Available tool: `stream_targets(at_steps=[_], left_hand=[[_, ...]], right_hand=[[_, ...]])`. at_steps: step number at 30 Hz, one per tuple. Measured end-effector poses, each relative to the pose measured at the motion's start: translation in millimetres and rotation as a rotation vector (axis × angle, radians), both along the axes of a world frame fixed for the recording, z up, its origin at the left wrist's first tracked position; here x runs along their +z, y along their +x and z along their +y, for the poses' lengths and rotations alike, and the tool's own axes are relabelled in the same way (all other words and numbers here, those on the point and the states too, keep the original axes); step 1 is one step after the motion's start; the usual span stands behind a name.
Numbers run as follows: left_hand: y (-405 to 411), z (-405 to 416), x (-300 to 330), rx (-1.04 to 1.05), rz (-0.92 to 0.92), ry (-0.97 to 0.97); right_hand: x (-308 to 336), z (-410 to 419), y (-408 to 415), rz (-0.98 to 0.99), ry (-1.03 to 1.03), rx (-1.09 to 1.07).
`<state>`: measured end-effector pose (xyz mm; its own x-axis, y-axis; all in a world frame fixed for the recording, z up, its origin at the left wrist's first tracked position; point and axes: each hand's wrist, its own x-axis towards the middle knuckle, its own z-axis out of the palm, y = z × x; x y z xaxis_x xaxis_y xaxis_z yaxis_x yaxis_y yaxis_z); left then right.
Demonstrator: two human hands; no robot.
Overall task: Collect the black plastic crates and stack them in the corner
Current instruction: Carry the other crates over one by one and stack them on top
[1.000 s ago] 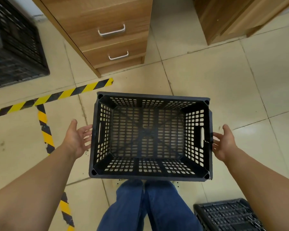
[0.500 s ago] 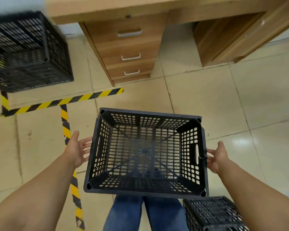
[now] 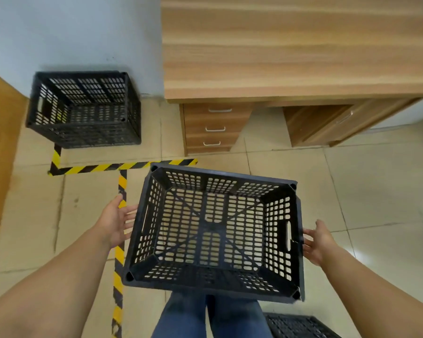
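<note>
Head view: left hand (image 3: 117, 222) and right hand (image 3: 318, 242) press flat, fingers straight, against the carried crate's (image 3: 213, 230) 2 sides; corner crate (image 3: 83, 109) sits by the wall.

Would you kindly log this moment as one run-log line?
left hand: open, on crate side | right hand: open, on opposite side | carried crate: lifted, empty | corner crates: by wall

No readable text, labels, brands or numbers anywhere; only marking is the yellow-black hazard tape (image 3: 95, 167) on the floor tiles, left of centre in the frame, and it carries no lettering.
</note>
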<state>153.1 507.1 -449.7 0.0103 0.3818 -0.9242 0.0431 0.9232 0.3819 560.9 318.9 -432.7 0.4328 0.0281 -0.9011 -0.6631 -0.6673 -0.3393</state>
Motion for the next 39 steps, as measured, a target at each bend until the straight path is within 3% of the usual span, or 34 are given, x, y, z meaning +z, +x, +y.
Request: stream_targets(at_steps=[9, 17, 23, 39], left_hand=[[-44.1, -25.5, 60.0, 0.279, 0.052, 0.053], [-78.0, -92.9, 103.2, 0.555, 0.122, 0.125], [-116.3, -150.3, 132.2, 0.647, 0.110, 0.123], [-244.6, -220.7, 145.5, 0.881, 0.099, 0.147]], right_hand=[[54.7, 27.0, -12.9, 0.017, 0.067, 0.168], [85.6, 61.4, -33.4, 0.110, 0.166, 0.260], [98.1, 88.4, -59.2, 0.203, 0.199, 0.375], [127.3, 155.4, -225.1, 0.176, 0.167, 0.674]])
